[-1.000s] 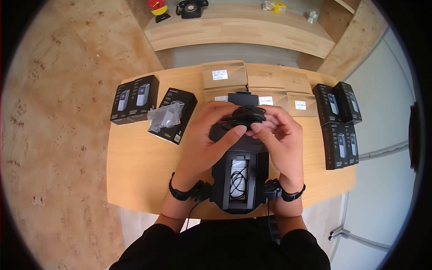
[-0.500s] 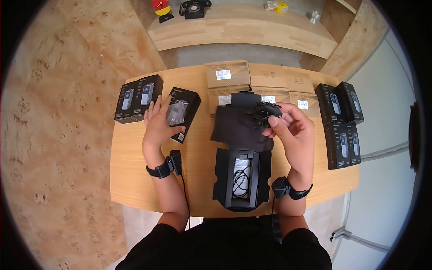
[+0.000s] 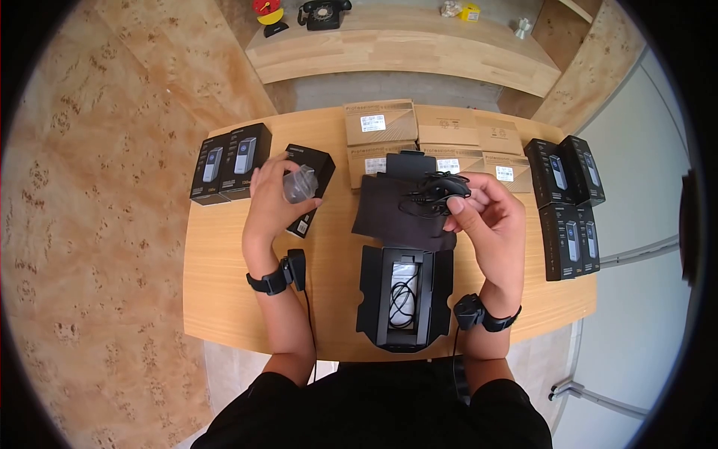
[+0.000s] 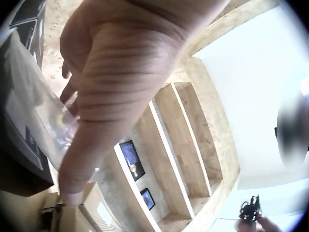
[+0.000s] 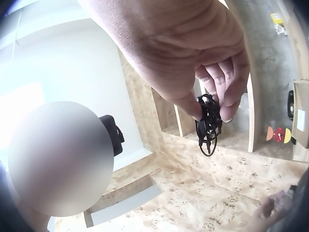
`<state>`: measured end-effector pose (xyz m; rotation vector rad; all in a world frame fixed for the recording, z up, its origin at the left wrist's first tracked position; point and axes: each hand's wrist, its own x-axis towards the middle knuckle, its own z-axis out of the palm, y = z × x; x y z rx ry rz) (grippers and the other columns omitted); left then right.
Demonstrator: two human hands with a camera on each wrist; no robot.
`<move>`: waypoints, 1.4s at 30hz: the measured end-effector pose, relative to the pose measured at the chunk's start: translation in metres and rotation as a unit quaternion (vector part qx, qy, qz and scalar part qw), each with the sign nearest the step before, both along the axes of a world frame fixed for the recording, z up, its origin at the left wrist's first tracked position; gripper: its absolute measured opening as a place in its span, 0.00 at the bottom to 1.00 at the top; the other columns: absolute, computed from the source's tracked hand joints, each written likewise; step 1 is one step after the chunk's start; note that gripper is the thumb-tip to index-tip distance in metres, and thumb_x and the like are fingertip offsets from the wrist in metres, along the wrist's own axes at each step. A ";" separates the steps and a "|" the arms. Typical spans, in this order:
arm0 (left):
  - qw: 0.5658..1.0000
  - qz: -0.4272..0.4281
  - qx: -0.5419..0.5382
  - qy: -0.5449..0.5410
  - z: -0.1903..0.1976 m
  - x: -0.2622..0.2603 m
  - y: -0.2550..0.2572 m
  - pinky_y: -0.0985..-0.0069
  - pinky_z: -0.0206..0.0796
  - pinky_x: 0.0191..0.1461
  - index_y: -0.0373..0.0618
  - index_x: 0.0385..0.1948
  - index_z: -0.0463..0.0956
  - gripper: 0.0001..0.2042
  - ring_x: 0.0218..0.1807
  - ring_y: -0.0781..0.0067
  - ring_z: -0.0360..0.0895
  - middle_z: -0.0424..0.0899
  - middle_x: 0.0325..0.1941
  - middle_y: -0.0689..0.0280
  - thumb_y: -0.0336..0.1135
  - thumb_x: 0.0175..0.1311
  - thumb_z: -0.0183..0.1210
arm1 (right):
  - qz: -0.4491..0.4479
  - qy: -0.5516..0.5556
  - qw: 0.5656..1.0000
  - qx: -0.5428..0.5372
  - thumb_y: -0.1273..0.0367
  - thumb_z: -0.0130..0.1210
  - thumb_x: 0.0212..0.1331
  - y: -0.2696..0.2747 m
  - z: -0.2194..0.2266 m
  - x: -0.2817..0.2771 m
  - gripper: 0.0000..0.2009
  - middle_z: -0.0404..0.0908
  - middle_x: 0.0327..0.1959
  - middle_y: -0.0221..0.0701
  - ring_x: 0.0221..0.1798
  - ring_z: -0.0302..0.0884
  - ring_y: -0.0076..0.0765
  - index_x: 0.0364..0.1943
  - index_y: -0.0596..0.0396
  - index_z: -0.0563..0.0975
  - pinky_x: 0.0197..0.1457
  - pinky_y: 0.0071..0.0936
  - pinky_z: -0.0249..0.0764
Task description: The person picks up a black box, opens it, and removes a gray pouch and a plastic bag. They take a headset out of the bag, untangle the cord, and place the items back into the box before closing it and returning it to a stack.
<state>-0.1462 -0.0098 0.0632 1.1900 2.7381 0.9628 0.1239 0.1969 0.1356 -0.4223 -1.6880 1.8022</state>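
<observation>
Black coiled cable (image 3: pixel 446 187) is clamped in the fingers of the right hand (image 3: pixel 488 218) over a dark sheet (image 3: pixel 389 224) on the counter (image 3: pixel 224 292). A clear bag (image 3: pixel 301 184) is gripped by the fingers of the left hand (image 3: pixel 268 202) above a black carton (image 3: pixel 322 168) toward the far left corner. An open box (image 3: pixel 370 292) is set at the near edge, brown boxes (image 3: pixel 381 136) along the far.

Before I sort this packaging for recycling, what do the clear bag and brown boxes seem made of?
Clear bag: probably thin, glossy plastic film, being see-through and wrinkled. Brown boxes: likely matte cardboard, by their tan faces and printed lettering.
</observation>
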 end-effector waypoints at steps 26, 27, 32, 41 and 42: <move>0.948 -0.240 0.189 -0.090 0.050 0.101 0.054 0.66 0.74 0.61 0.41 0.57 0.76 0.39 0.56 0.60 0.83 0.85 0.51 0.58 0.46 0.41 0.86 | -0.026 -0.062 0.951 0.303 0.75 0.75 0.52 -0.005 0.008 -0.001 0.19 0.78 0.35 0.30 0.33 0.75 0.26 0.49 0.59 0.85 0.39 0.23 0.75; 0.947 -0.246 0.186 -0.089 0.052 0.101 0.054 0.68 0.74 0.62 0.40 0.57 0.75 0.39 0.56 0.64 0.84 0.85 0.52 0.59 0.42 0.40 0.87 | -0.024 -0.062 0.950 0.305 0.75 0.75 0.52 -0.005 0.008 -0.001 0.19 0.77 0.35 0.30 0.33 0.74 0.26 0.49 0.59 0.85 0.38 0.23 0.75; 0.932 -0.270 0.210 -0.118 0.048 0.103 0.057 0.63 0.75 0.56 0.43 0.54 0.77 0.38 0.51 0.53 0.84 0.85 0.49 0.59 0.51 0.42 0.85 | -0.015 -0.084 0.947 0.311 0.74 0.76 0.51 -0.006 0.008 0.001 0.20 0.74 0.34 0.28 0.32 0.71 0.26 0.50 0.58 0.85 0.36 0.24 0.73; 0.918 -0.293 0.217 -0.154 0.051 0.105 0.058 0.64 0.75 0.53 0.42 0.53 0.77 0.35 0.48 0.56 0.85 0.84 0.46 0.59 0.48 0.45 0.84 | -0.008 -0.116 0.940 0.321 0.71 0.77 0.48 -0.008 0.014 0.003 0.20 0.68 0.26 0.29 0.26 0.66 0.29 0.48 0.53 0.88 0.30 0.29 0.66; 0.916 -0.298 0.217 -0.158 0.052 0.106 0.058 0.64 0.75 0.53 0.42 0.53 0.77 0.35 0.47 0.56 0.85 0.84 0.46 0.58 0.47 0.46 0.84 | -0.008 -0.115 0.940 0.321 0.71 0.77 0.48 -0.008 0.014 0.003 0.20 0.68 0.25 0.29 0.26 0.66 0.29 0.49 0.53 0.88 0.30 0.29 0.65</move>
